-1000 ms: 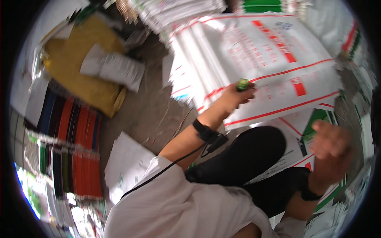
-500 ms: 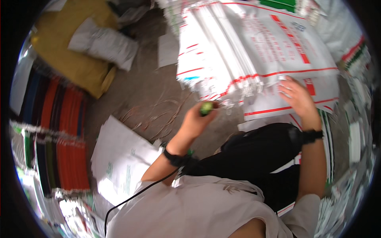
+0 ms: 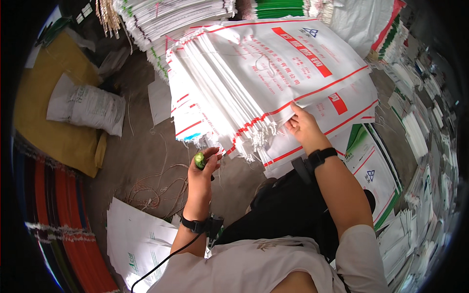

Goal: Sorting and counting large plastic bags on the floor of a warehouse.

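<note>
A fanned stack of white woven sacks (image 3: 273, 73) with red stripes and red print lies in front of me, its frayed hems toward me. My right hand (image 3: 304, 128) is at the near edge of the top sack, thumb on its face and fingers curled beneath, gripping that edge. My left hand (image 3: 201, 168) is closed around a short green rod-shaped thing (image 3: 199, 160) with a pale end, whose kind I cannot make out. Its fingertips are close to the frayed left corner of the stack. More striped sacks (image 3: 325, 115) show under the top ones.
Loose strings (image 3: 151, 193) lie tangled on the floor at left. White sheets (image 3: 139, 239) rest near my left forearm. Orange and dark folded stacks (image 3: 73, 205) stand at far left, beside a yellow sack (image 3: 29, 117) and a filled white bag (image 3: 93, 107). Piled sacks (image 3: 410, 132) line the right.
The view has shifted, so the stack appears lower and further left. My right hand has moved onto the top sack's near edge and closed on it. My left hand still holds the green thing.
</note>
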The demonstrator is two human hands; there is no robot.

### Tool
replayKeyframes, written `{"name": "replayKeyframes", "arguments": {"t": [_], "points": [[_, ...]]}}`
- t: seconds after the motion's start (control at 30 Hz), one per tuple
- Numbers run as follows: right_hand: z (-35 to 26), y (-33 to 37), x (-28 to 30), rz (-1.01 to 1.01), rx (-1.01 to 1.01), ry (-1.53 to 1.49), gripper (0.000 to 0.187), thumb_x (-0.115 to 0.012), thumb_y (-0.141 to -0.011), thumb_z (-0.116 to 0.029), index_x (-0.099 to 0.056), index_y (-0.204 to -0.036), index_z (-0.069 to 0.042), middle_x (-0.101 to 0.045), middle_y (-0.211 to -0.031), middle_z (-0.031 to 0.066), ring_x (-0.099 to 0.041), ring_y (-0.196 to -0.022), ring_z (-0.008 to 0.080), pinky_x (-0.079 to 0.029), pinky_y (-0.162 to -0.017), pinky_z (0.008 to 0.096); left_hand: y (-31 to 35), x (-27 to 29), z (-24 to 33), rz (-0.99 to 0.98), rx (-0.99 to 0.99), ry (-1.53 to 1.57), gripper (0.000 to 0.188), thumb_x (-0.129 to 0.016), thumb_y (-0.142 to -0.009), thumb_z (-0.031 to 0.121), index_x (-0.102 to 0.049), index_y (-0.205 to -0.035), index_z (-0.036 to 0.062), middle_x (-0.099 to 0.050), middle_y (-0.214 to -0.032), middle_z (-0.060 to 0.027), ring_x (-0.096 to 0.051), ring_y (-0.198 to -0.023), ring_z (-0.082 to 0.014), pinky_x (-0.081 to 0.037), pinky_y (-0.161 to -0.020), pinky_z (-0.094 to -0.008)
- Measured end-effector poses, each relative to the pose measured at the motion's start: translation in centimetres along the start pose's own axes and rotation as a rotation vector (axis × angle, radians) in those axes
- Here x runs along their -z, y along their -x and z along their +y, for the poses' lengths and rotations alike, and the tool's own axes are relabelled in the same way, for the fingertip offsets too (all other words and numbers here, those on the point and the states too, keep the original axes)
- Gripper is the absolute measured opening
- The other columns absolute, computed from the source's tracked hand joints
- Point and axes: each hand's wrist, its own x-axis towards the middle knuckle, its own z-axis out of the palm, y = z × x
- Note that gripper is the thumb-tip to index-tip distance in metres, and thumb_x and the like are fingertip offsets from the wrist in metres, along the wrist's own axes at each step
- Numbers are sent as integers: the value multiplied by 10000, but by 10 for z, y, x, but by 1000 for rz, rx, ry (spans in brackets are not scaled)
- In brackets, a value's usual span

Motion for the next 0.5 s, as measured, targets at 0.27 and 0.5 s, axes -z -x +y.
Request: {"name": "replayKeyframes", "arguments": {"t": [0.27,0.5], "points": [[-47,1,-30,-65,-3,27,160,-752,-857,-191,-639,-923,-99,-599,-772,19,-506,-597,115,-409,-538,241,-19,-14,12,93,7,294,311,-626,-956,160,-574,-1242,48,-635,-1227,-101,-632,-1094,-229,-500,-890,-353],[-49,82,-15,-275,38,-133,192,-721,-878,-195,-653,-1015,-79,-684,-915,33,-624,-740,121,-456,-591,246,-34,3,16,-161,-6,620,499,-406,-1014,300,-440,-1412,0,-591,-1299,-167,-600,-1178,-297,-495,-999,-434]]}}
